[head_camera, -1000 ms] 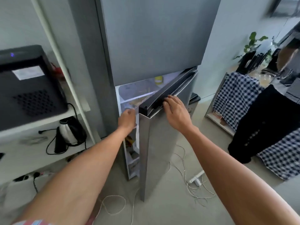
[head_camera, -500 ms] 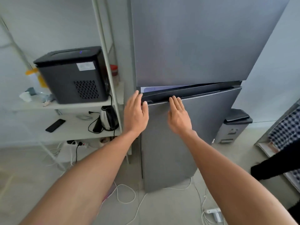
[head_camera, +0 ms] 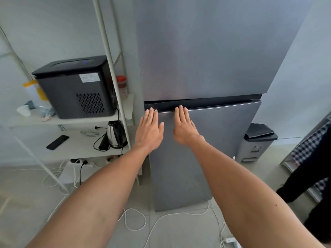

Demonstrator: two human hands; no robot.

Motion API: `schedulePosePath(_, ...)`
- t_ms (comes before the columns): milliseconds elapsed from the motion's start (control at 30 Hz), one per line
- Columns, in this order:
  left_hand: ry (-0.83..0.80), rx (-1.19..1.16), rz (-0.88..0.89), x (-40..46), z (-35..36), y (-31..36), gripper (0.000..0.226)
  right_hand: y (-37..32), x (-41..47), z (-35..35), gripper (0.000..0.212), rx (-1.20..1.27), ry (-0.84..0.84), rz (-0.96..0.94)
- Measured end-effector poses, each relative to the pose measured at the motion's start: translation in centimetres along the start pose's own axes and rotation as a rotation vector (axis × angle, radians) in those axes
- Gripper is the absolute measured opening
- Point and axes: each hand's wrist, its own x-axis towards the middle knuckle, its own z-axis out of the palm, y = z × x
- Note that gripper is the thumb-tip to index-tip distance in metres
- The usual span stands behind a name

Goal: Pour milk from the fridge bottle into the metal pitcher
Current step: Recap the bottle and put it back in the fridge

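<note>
Left hand (head_camera: pixel 149 130) and right hand (head_camera: pixel 184 128) — fingers straight, flat on fridge door (head_camera: pixel 206 149).

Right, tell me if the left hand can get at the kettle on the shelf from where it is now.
Probably yes. The left hand lies flat and holds nothing against the lower fridge door, and the kettle stands just to its left on the open shelf. Only a white shelf post stands between, near the kettle.

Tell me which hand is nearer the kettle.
Left. The left hand is just right of the kettle; the right hand lies farther right on the fridge door.
</note>
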Motion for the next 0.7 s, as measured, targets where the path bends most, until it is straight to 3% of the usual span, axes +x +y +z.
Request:
schedulePosePath(267,-0.084,-0.014,-0.008,2.5,-0.9,-0.8,0.063,-0.4,2.1,-0.9,0.085,-0.011,-0.095,0.024)
schedulePosePath(567,-0.064,0.015,0.01,2.7,-0.4,-1.0,0.064,-0.3,2.2,-0.8,0.091,-0.023,-0.093,0.01)
schedulePosePath(700,-0.05,-0.093,0.019,2.7,-0.7,-1.3,0.066,-0.5,1.2,-1.0,0.088,0.137,0.055,-0.014)
